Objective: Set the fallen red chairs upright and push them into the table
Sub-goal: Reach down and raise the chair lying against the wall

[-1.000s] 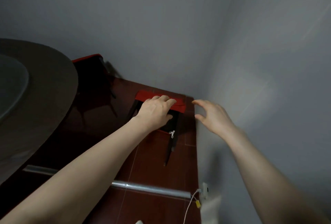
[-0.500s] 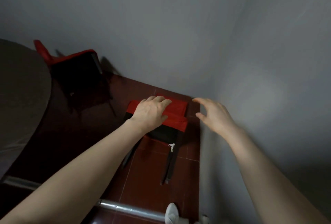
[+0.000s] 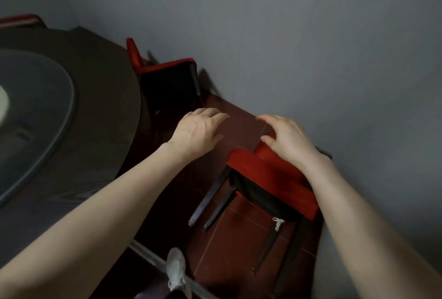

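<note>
Red upholstery marks the nearer fallen chair (image 3: 270, 175), which lies tipped at 4 o'clock in the head view, hard against the grey wall (image 3: 323, 59), its black underside showing and its dark legs (image 3: 207, 200) slanting down toward 6 o'clock over the dark red floor tiles (image 3: 239, 239). The right hand (image 3: 287, 143) lies palm down on the chair's upper red edge, fingers arched past the corner and thumb against the padding; whether it has a true hold cannot be told. The left hand (image 3: 198, 133) hovers near the centre, fingers loosely spread, holding nothing. A second red chair (image 3: 167, 83) sits tilted at 11 o'clock between the wall and the round table (image 3: 83, 143), which fills 9 o'clock under a dark cloth and a glass turntable (image 3: 35, 112). Lifted by one hand alone, the nearer chair would probably twist, scraping its far edge down the wall or slipping from the fingers. The swinging legs could strike the white shoe (image 3: 175, 268) at 6 o'clock, or catch on the metal bar (image 3: 146, 252) lying across the floor there. That bar is also a likely trip hazard. Pushed straight toward the table, the chair may hit the second one or snag the cloth.
</note>
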Action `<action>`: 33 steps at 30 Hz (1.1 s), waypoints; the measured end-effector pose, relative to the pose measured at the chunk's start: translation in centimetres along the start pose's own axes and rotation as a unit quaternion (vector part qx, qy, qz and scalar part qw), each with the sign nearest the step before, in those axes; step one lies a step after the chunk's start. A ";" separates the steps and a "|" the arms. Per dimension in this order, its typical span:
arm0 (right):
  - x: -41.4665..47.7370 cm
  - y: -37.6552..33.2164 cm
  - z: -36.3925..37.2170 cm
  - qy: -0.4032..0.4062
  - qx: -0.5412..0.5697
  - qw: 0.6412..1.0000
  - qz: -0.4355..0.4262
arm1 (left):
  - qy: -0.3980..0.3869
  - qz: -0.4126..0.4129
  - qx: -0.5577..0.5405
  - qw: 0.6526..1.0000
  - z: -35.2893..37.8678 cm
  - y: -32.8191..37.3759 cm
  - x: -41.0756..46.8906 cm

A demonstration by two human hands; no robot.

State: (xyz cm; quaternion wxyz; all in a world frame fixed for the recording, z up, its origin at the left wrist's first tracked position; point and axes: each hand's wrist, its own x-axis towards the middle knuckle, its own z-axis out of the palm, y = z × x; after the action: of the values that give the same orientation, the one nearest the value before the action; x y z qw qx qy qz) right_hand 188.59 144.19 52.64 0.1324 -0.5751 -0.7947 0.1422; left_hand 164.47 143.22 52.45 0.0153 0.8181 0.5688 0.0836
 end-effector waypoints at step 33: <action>49.5 11.3 -0.6 -0.008 -0.066 0.980 0.186 | -0.025 0.222 -0.012 0.975 3.7 -24.9 53.6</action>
State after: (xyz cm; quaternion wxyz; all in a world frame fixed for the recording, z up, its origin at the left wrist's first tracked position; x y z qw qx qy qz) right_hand 183.70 194.73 51.19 0.0593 -0.7188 -0.6828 0.1166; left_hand 160.08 202.30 52.16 0.0205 0.9257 0.3710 0.0714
